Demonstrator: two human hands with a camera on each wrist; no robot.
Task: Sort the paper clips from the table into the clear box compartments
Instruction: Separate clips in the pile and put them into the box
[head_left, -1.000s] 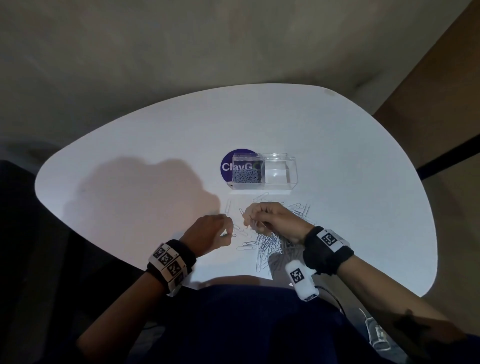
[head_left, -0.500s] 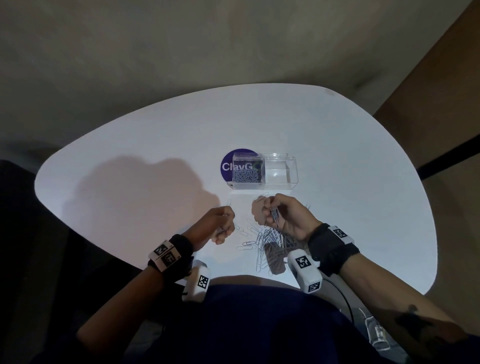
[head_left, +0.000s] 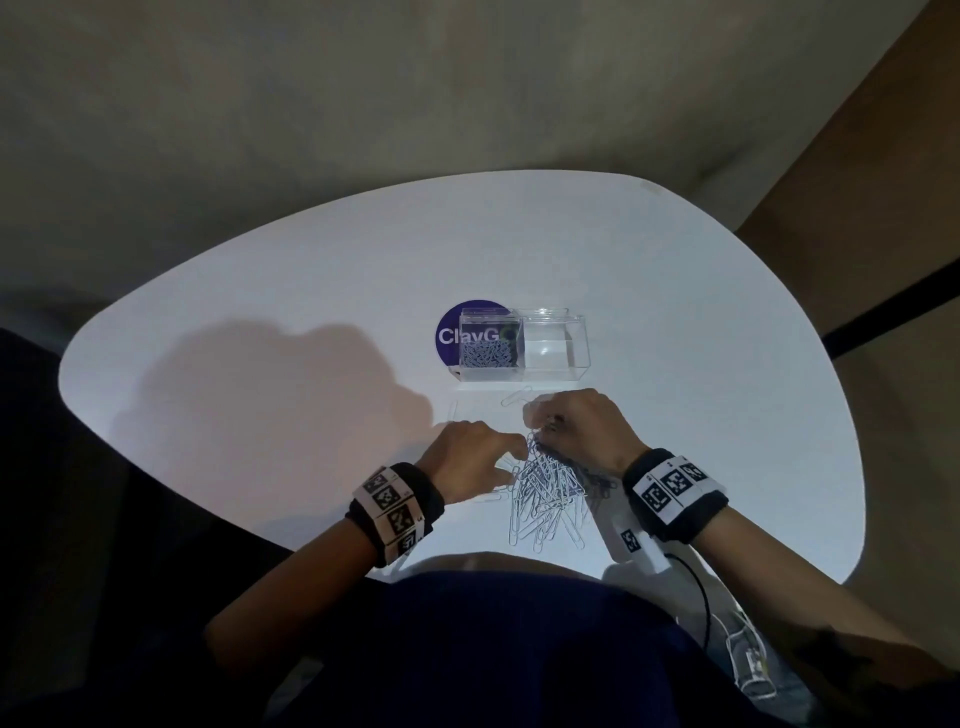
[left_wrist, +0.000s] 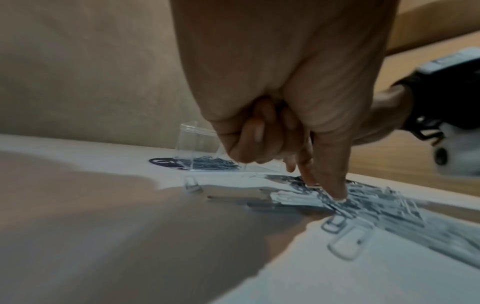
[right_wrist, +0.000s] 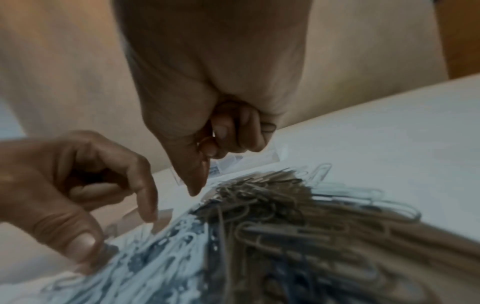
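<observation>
Where the white table (head_left: 727, 322) curves in toward the person's body, its near edge runs just below a heap of paper clips (head_left: 545, 488), white ones on the left of the heap and darker, metal-coloured ones on the right. The left hand (head_left: 467, 457) sits at the heap's left side, thumb and one straight finger pressed down on white clips, the other fingers curled into the palm; whether it pinches a clip cannot be told. The right hand (head_left: 576, 431) hovers over the heap's far right part, fingers curled under and thumb pointing down; any clip inside them is hidden. A few loose clips (head_left: 517, 397) lie between the hands and the clear box (head_left: 522, 345). The box stands near the table's middle, partly over a purple round sticker (head_left: 449, 332); its left compartment holds a tangle of small clips. Bare tabletop spreads wide to left, right and beyond the box.
</observation>
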